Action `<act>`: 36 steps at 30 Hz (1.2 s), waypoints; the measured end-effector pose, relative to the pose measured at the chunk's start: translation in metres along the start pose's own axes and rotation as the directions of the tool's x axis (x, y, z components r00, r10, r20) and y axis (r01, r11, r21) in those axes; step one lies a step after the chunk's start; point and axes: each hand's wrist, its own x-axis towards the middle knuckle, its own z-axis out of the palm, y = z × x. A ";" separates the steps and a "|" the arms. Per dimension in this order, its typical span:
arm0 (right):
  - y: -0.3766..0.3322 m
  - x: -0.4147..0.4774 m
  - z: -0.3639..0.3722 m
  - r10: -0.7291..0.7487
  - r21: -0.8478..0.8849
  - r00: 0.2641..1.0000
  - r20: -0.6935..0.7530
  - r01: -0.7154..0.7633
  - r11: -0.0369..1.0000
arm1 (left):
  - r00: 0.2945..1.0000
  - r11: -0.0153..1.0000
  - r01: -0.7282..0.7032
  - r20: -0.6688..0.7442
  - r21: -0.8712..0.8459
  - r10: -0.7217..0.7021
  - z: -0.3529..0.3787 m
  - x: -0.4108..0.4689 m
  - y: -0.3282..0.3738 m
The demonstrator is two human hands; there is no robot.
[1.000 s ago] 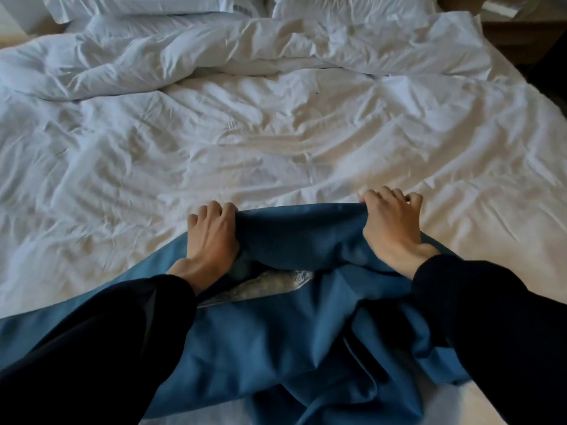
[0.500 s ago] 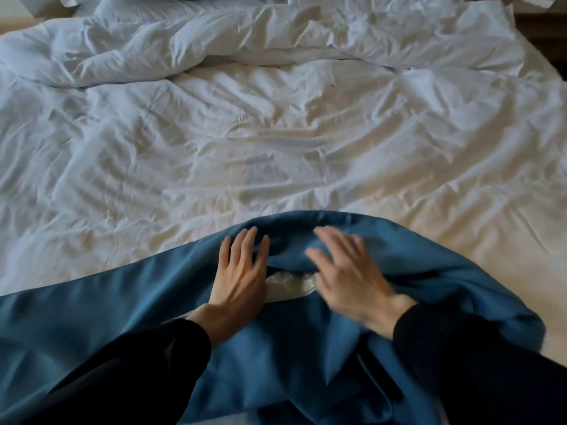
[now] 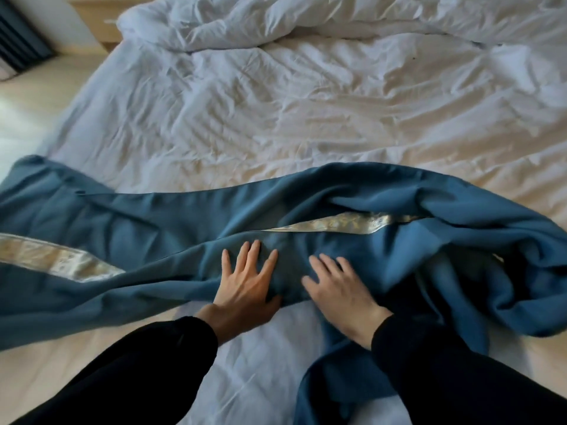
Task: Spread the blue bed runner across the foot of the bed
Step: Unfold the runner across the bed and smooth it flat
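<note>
The blue bed runner (image 3: 147, 216) lies across the near part of the bed (image 3: 276, 111), rumpled and twisted, with a pale patterned band showing at the left and in a fold near the middle. Its left part stretches towards the bed's left edge; its right part is bunched in a heap (image 3: 478, 259). My left hand (image 3: 245, 283) rests flat on the runner's near edge, fingers spread. My right hand (image 3: 340, 289) lies flat on the cloth beside it, fingers apart. Neither hand grips the fabric.
A wrinkled white sheet covers the bed, and a crumpled white duvet (image 3: 276, 23) is piled at the far end. Pale wooden floor (image 3: 27, 96) shows to the left of the bed, with a dark striped thing (image 3: 18, 41) at the top left corner.
Both hands let go of the runner's far edge, drew back and now lie flat on it. The runner spread out farther to the left, and the view turned left.
</note>
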 end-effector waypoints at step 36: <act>-0.106 -0.051 0.026 -0.061 -0.126 0.978 -0.198 0.037 0.991 | 0.929 0.963 -0.267 -0.256 0.028 0.266 0.045 -0.128 -0.056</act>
